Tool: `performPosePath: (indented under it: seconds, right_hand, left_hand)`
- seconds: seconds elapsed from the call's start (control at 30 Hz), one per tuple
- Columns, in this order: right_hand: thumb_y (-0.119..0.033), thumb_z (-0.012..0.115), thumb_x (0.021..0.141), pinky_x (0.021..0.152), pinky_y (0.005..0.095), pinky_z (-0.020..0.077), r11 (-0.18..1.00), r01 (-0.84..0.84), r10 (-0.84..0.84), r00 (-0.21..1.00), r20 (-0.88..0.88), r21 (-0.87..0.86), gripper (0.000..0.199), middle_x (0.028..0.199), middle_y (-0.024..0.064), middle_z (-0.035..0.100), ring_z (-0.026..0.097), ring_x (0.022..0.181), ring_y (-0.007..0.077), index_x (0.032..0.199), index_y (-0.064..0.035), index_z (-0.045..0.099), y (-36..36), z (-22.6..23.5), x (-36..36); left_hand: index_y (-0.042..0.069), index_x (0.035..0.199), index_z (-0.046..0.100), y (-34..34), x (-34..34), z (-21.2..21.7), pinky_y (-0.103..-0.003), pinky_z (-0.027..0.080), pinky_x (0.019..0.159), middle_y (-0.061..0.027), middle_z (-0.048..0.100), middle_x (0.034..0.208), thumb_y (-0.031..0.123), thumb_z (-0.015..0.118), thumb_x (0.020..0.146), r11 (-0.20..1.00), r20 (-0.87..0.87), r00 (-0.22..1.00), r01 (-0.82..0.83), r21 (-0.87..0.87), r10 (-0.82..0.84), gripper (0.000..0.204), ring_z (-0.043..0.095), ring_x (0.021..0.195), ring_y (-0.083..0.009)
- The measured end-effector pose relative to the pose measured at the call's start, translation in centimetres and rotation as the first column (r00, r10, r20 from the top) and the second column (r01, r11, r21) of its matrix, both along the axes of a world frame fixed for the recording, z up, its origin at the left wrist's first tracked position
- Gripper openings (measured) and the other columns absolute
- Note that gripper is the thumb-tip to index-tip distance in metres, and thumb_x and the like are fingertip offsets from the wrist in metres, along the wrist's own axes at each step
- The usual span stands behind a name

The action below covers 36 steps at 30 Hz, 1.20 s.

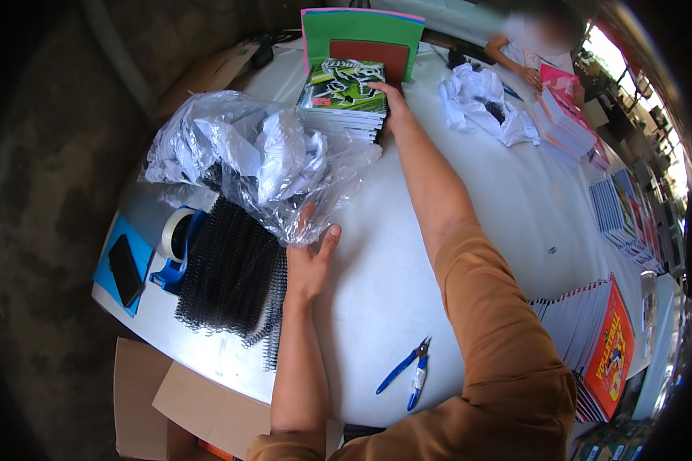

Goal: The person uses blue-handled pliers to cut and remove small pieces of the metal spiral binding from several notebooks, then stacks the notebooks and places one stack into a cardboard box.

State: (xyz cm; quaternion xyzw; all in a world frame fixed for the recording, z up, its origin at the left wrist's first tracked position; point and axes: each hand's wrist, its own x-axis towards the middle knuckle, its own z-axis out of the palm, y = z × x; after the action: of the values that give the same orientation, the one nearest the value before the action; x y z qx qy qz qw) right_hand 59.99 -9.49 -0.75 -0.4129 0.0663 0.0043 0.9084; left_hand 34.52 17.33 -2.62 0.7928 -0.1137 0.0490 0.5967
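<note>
On a counter (369,300), the right hand (394,107) clasps notebooks (340,96) while the spread left hand (310,269) touches a plastic bag (246,157) that, tugged, could snag coils (231,276) alongside.

The clearest lettering stands on the red notebook (609,364) at the lower right: one line of bold yellow capitals, running slantwise up the cover beside a cartoon figure. The green notebook (347,86), topmost in its stack, bears a small red label (321,101) near the lower left corner of its cover; the label's print is too small to read. Pale marks on the dark boxes (611,450) at the bottom right are likewise illegible.
</note>
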Motion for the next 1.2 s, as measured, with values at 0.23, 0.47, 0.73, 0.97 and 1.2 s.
performPosePath:
  seconds: [0.23,0.47,0.73,0.97,1.2]
  right_hand:
    - [-0.021,0.067,0.075,0.083,0.0437,0.0502,0.975,0.128,-0.159,0.971,-0.176,-0.179,0.039,0.097,0.0164,0.064,0.063,0.087,0.0293,0.106,0.0013,0.057,0.8,0.4,1.5]
    - [-0.019,0.070,0.075,0.086,0.0370,0.0418,0.754,0.179,-0.211,0.977,0.025,-0.632,0.048,0.112,0.0104,0.058,0.053,0.103,0.0204,0.117,-0.0046,0.055,3.8,12.2,-6.9]
    - [-0.046,0.063,0.078,0.099,0.0528,0.0337,-0.353,0.038,0.314,0.946,-0.080,-0.935,0.076,0.138,0.0154,0.040,0.038,0.125,0.0348,0.139,-0.0109,0.034,-1.6,33.5,-29.9]
    - [-0.063,0.062,0.071,0.089,0.0367,0.0454,-0.799,-0.257,0.144,0.797,-0.587,-0.544,0.085,0.115,0.0216,0.058,0.060,0.101,0.0329,0.126,0.0012,0.049,-0.1,26.3,-51.1]
    - [-0.033,0.073,0.069,0.082,0.0391,0.0488,-0.756,-0.199,0.281,0.761,-0.584,-0.623,0.048,0.102,0.0172,0.065,0.062,0.095,0.0309,0.105,-0.0023,0.064,-0.1,19.2,-52.9]
  left_hand:
    - [-0.001,0.130,0.044,-0.4,-0.1,-0.2,-0.038,0.032,0.103,-0.0218,0.048,0.129,0.037,0.064,0.083,0.998,0.054,0.998,0.028,-0.048,-0.025,0.064,0.044,0.122,-0.0309]
    - [0.000,0.129,0.046,2.2,-0.1,-1.6,-0.036,0.033,0.102,-0.0214,0.048,0.129,0.041,0.064,0.082,0.998,0.048,0.998,-0.043,0.051,0.041,0.065,0.044,0.122,-0.0302]
    - [0.000,0.128,0.046,-0.8,-2.9,0.0,-0.040,0.036,0.099,-0.0236,0.047,0.129,0.046,0.057,0.085,0.923,0.208,0.977,-0.038,0.382,-0.046,0.064,0.045,0.120,-0.0373]
    - [0.009,0.139,0.029,-6.3,-19.9,3.7,-0.054,0.034,0.097,-0.0226,0.041,0.134,0.057,0.052,0.082,0.628,-0.007,0.972,0.158,0.762,-0.236,0.078,0.041,0.123,-0.0373]
    - [0.007,0.136,0.035,-6.4,-30.8,-1.6,-0.049,0.027,0.097,-0.0188,0.035,0.135,0.030,0.056,0.084,0.617,0.212,0.972,-0.107,0.780,-0.100,0.060,0.034,0.121,-0.0347]
